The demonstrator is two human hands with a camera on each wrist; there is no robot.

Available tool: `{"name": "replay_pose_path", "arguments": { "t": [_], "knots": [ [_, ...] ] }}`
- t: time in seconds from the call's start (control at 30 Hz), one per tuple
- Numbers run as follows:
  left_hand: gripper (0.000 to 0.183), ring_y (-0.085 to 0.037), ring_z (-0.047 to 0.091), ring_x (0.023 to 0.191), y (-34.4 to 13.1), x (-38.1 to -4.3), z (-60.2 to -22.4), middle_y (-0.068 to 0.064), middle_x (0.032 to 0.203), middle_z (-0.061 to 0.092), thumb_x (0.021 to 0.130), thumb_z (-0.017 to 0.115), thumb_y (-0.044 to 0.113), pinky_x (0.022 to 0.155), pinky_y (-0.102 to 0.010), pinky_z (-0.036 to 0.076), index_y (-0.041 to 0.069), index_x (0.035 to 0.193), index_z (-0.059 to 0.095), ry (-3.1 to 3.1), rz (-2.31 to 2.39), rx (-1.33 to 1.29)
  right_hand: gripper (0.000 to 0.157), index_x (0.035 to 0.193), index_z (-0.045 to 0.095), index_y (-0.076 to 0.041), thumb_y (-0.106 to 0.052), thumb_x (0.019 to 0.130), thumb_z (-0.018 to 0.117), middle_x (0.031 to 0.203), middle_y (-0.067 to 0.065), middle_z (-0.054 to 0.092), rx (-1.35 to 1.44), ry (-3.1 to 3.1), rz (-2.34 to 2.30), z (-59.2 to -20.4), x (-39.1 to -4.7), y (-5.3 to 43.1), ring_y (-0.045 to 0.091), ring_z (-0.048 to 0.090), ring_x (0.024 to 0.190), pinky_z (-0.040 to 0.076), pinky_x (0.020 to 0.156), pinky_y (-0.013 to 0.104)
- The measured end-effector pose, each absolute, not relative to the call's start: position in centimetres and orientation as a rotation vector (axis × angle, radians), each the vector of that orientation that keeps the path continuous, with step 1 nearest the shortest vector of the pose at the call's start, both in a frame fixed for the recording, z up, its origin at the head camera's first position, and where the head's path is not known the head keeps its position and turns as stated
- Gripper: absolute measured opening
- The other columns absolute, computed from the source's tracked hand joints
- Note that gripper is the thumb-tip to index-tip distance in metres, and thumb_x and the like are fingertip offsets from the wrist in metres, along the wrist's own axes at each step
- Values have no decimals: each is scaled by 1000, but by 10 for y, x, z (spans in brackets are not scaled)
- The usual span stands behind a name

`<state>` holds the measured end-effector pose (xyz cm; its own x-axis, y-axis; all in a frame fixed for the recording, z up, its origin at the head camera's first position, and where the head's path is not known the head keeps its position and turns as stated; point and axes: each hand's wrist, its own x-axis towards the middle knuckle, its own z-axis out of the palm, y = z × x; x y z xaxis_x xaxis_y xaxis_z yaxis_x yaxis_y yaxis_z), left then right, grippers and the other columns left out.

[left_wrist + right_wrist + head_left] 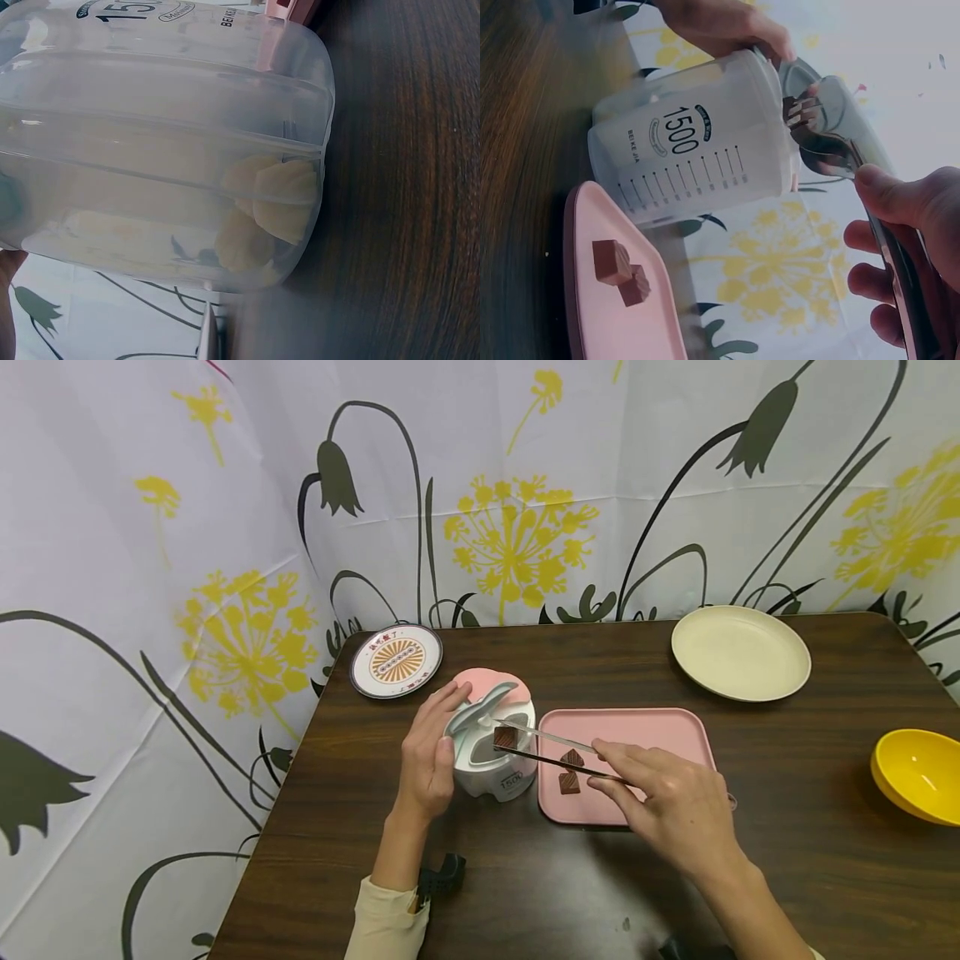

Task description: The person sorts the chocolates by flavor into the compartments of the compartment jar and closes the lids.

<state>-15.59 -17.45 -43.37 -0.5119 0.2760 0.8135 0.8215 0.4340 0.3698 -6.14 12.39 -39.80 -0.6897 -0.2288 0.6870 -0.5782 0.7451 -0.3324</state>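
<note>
My left hand (442, 727) grips the side of a white translucent 1500 measuring container (491, 768) whose pink lid (491, 683) has its flap raised. My right hand (609, 768) pinches metal tongs (555, 752). The tong tips clamp a brown cube (505, 737) right at the container's opening. Two more brown cubes (570, 771) lie on the pink tray (637, 731) just right of the container. In the left wrist view, my fingertips (277, 202) show through the container (165, 127) wall. The right wrist view shows the tongs (832, 146) at the container (697, 150) rim and the tray (592, 315).
A round patterned dish (396, 660) sits behind the container, a cream plate (740, 652) at the back right, and a yellow bowl (918, 774) at the right edge. A flowered curtain (225, 527) closes off the back and left of the dark wooden table (787, 860).
</note>
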Motion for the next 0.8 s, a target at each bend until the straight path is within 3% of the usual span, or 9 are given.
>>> {"name": "replay_pose_path", "arguments": {
  "t": [0.47, 0.8],
  "knots": [
    [52, -41, 50, 127, -175, -156, -435, -19, 131, 60, 90, 28, 19, 109, -50, 33, -4, 118, 65, -2008, -1028, -922, 40, 119, 73, -16, -43, 91, 66, 97, 1, 75, 631, -2339, 642, -391, -56, 123, 18, 70, 73, 52, 52, 39],
    [52, -40, 49, 127, -175, -156, -435, -19, 132, 60, 91, 28, 19, 109, -53, 33, -4, 118, 65, -2011, -1027, -918, 46, 117, 73, -18, -51, 99, 46, 88, -4, 73, 608, -2303, 543, -385, -52, 125, 15, 65, 64, 47, 42, 38]
  ]
}}
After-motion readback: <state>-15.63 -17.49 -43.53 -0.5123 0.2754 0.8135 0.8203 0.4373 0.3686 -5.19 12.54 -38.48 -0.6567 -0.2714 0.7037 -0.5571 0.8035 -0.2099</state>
